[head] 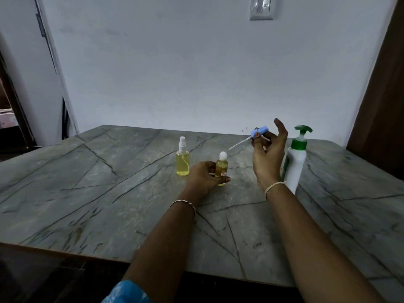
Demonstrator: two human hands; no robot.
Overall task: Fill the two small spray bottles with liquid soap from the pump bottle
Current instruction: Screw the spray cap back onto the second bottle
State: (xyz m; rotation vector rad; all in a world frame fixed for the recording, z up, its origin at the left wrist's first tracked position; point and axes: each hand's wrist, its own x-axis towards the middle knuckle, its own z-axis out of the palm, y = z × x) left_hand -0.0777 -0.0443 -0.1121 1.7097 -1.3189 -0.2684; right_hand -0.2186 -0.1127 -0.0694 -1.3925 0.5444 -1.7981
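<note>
both busy: left hand [203,173] gripping small bottle [222,168], right hand [267,154] pinching spray head [259,132] at 1 o'clock; slanting tube [238,143] possibly dripping.

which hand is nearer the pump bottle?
Right. The right hand is raised beside the pump bottle, pinching a spray head; the left hand grips a small bottle farther away.

Veined marble table [87,193], wall switch [261,8]

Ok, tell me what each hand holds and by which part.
Left hand grips the small bottle round its lower body; right hand pinches the blue spray head by its cap.
</note>
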